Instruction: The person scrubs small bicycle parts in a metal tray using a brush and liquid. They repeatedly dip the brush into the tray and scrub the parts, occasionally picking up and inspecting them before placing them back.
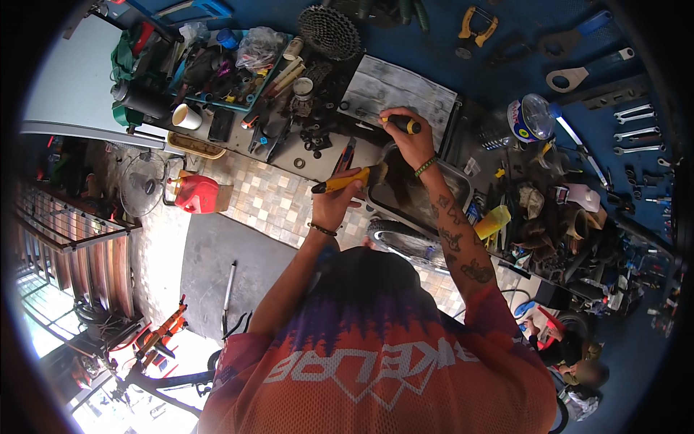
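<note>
My left hand (334, 206) is closed round a yellow-handled brush (348, 179); its bristle end points right, over the near-left rim of a metal basin (463, 189). Brownish liquid seems to lie in that basin. Higher up, my right hand (412, 142) grips a screwdriver-like tool by its yellow-and-black handle (403, 124). Its working end points left above a grey board (397, 81) and is too small to make out. A red-and-black utility knife (345, 155) lies on the bench left of the basin. Small dark parts (312, 141) are scattered beyond it.
A blue-green tray (264, 83) of mixed tools, a white cup (186, 117) and a bike cassette (329, 32) are at the back left. Right are a clear bottle (531, 119) and crowded tools. A bicycle wheel (408, 240) stands below the basin. Another person (571, 354) is lower right.
</note>
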Tool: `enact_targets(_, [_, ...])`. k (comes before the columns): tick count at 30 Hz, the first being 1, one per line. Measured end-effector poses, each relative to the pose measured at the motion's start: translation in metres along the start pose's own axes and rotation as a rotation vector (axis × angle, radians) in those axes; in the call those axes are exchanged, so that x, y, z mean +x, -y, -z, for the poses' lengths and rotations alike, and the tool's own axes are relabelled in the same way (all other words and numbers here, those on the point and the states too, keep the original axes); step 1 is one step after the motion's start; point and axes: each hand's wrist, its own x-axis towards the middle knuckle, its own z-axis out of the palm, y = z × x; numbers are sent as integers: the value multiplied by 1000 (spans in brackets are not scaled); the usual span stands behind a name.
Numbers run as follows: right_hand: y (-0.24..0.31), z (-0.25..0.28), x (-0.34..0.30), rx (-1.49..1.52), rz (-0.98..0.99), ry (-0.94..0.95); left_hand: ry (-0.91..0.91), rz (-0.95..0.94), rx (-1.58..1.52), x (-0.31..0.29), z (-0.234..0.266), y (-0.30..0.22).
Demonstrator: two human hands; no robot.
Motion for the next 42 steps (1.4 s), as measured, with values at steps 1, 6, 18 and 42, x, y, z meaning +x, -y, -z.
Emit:
enact_targets(1, [1, -1, 1, -6, -3, 5, -3, -2, 0, 0, 0, 0])
enact_targets(6, [-6, -4, 1, 140, 39, -28, 1, 13, -14, -1, -1, 0])
enact_targets(18, [32, -8, -41, 177, 153, -85, 97, 103, 209, -5, -13, 17])
enact_targets(42, [-33, 145, -302, -804, 25, -105, 108, -90, 723, -10, 27, 13])
